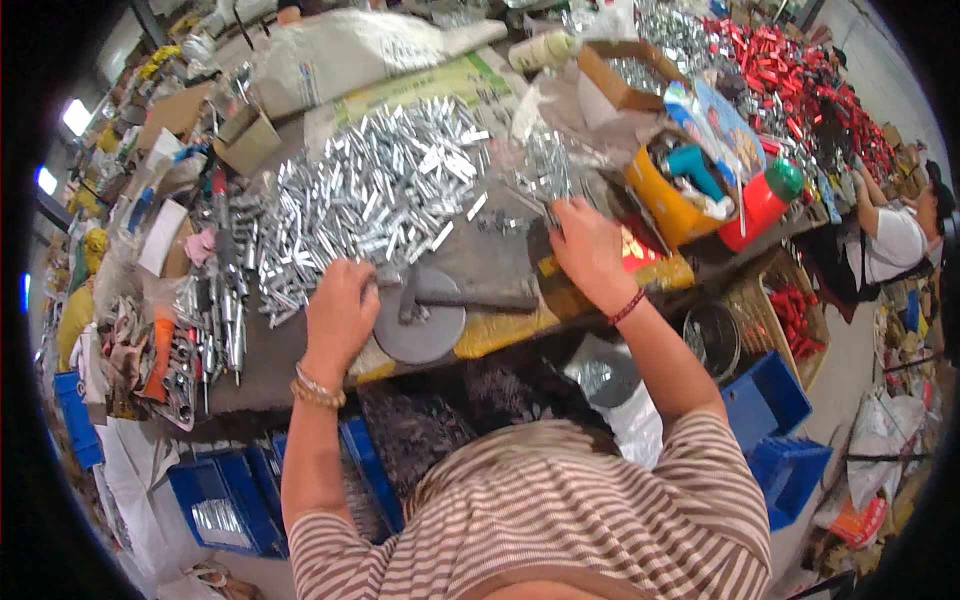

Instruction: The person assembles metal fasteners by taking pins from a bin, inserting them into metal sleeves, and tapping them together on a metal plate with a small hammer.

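My left hand (343,308) is at the near edge of a heap of silver metal pieces (380,180), its fingers curled together. Whatever it pinches, if anything, is too small to make out. Beside it lies a round grey disc (425,340) with a hammer (475,298) resting across it, handle pointing right. My right hand (590,248) is over the bench to the right, fingers bent and pressed together beside some small dark metal parts (505,222). What is between those fingertips is hidden. Just beyond it, a clear plastic bag (550,160) holds thin metal parts.
Tools (235,270) crowd the bench's left side. A yellow container (665,205) and a red bottle with a green cap (765,205) stand right. Blue bins (770,400) sit below the bench. Red parts (775,75) are piled far right, near another person (900,235).
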Demonstrator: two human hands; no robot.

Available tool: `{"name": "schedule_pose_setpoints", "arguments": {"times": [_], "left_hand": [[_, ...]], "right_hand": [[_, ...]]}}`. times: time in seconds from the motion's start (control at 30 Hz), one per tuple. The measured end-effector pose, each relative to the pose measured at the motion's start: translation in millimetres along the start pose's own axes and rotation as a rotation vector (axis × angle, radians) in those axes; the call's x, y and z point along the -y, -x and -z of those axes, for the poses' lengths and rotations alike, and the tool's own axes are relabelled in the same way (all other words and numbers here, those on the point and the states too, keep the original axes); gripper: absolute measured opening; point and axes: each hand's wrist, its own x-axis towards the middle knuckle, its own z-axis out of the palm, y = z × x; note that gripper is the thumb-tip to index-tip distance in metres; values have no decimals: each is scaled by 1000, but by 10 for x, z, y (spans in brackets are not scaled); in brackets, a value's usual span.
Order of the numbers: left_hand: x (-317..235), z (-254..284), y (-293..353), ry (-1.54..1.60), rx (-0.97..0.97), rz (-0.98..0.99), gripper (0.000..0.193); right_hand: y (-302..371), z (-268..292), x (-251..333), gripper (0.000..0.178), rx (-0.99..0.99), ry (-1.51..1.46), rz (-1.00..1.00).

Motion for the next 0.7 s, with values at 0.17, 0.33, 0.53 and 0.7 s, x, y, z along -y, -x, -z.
{"name": "schedule_pose_setpoints", "arguments": {"times": [0.17,0.33,0.53,0.7], "left_hand": [[29,44,174,33,7,36,21],[127,125,380,62,9,108,22],[144,114,451,325,-85,264,31],[222,104,484,445,-89,342,23]], "right_hand": [[-158,-86,-38,27,166,176,-110],[-57,81,-67,28,202,140,-90],[14,52,-251,28,94,29,-6],[-37,447,79,13,50,-92,35]]}}
